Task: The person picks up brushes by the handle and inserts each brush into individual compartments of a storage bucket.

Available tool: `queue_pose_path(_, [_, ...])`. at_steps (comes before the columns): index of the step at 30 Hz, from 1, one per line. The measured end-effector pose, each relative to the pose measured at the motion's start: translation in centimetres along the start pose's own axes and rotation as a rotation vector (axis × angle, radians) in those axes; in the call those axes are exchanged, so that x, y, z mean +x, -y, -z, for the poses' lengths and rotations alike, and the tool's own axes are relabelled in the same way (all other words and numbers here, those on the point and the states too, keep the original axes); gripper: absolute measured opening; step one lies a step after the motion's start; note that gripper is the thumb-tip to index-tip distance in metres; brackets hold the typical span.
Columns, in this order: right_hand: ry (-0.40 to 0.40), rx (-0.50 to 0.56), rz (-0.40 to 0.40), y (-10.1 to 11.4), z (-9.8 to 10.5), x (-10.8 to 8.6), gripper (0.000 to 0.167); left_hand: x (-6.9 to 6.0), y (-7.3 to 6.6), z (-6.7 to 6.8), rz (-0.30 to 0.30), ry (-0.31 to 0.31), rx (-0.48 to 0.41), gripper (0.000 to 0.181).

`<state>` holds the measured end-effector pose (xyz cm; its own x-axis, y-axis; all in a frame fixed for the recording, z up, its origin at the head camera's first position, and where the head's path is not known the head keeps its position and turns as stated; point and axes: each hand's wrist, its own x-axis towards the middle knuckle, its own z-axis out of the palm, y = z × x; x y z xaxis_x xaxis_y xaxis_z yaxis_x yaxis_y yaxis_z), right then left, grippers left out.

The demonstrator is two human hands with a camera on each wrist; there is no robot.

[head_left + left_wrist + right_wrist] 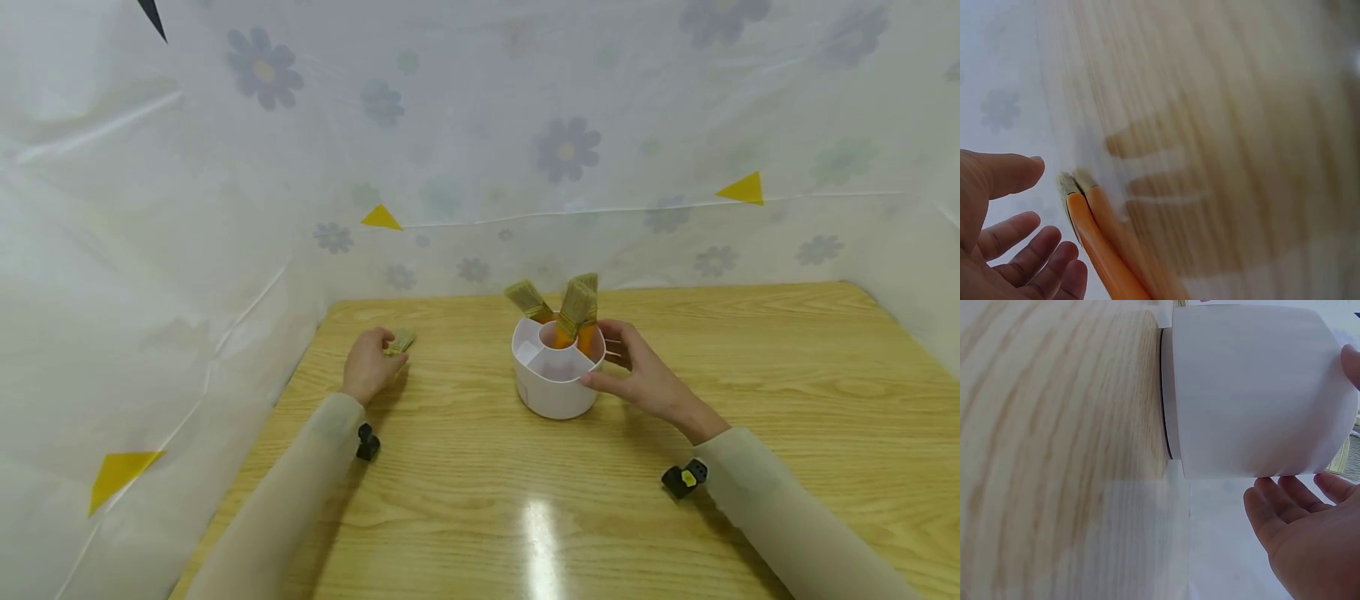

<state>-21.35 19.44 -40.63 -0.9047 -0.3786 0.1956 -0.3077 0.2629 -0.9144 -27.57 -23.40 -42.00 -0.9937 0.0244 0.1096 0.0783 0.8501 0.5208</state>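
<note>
A paintbrush (1099, 247) with an orange handle and pale bristles lies on the table at the left. My left hand (371, 365) is over it in the head view; in the left wrist view the thumb and fingers stand apart beside the brush, not closed on it. A white round divided caddy (557, 398) stands upright on the table, with a cup in its middle. Three paintbrushes (576, 308) stand in it, bristles up. My right hand (637, 375) holds the caddy's right side, thumb at the front rim and fingertips against the wall (1260, 394).
The wood-grain table (465, 500) ends at a pale flowered plastic curtain (465, 150) at the back, with more sheeting down the left side. Yellow triangles (742, 190) mark the sheeting. Each sleeve carries a small black camera (684, 478) near the wrist.
</note>
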Motion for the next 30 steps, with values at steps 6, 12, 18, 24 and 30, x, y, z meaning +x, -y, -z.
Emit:
queue_pose_path(6, [0.0,0.006,0.008,0.09,-0.02,0.04,0.08,0.17,0.18,0.11,0.027,0.024,0.014,0.048])
queue_pose_path(12, [-0.002,0.003,0.01,0.17,-0.06,0.06,0.079,0.45,0.65,0.32,0.068,0.069,-0.009,0.048])
queue_pose_path(18, [-0.003,0.0,0.011,0.16,-0.03,0.07,0.079,0.63,0.93,0.59,0.078,0.109,0.006,0.049])
queue_pose_path(24, [-0.002,0.001,0.012,0.09,-0.04,0.04,0.079,0.54,0.92,0.71,0.069,0.13,0.001,0.048])
queue_pose_path(30, [-0.001,-0.002,0.005,0.2,-0.01,0.03,0.079,0.61,1.01,0.71,0.069,0.132,0.018,0.047])
